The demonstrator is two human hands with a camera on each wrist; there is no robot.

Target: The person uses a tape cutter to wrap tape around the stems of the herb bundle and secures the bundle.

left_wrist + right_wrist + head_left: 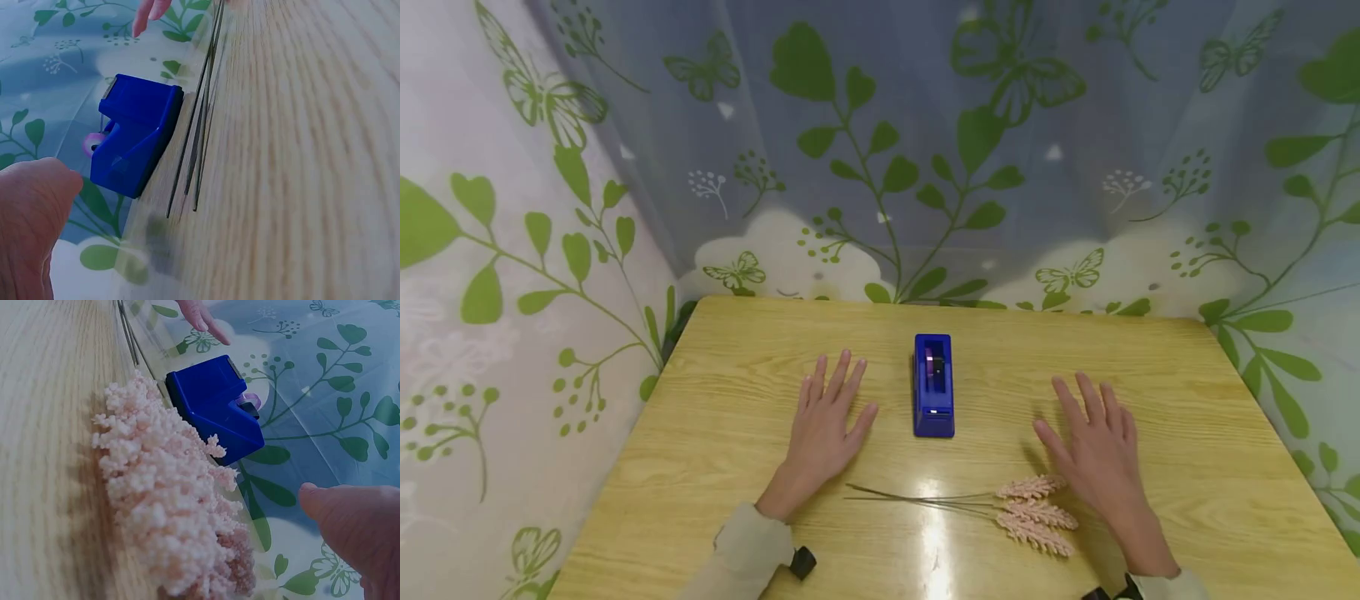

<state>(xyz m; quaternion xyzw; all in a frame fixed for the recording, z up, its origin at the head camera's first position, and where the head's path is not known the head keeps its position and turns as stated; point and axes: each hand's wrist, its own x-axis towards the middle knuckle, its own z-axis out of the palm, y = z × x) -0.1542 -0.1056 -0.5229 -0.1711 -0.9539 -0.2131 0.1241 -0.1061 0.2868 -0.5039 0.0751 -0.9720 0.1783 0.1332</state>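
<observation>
A blue tape dispenser (933,385) stands in the middle of the wooden table (715,467), and it also shows in the wrist views (134,140) (215,406). My left hand (827,421) rests flat on the table to its left, fingers straight, holding nothing. My right hand (1093,446) lies flat to the dispenser's right, also holding nothing. Three pink dried wheat-like stems (1033,512) lie on the table in front of me between the hands, heads (169,500) near the right hand, thin stalks (197,134) pointing left.
A sheer curtain with green leaves and butterflies (925,150) hangs behind and on both sides of the table. The table's far edge (940,302) meets the curtain. Glare shines on the wood near the front.
</observation>
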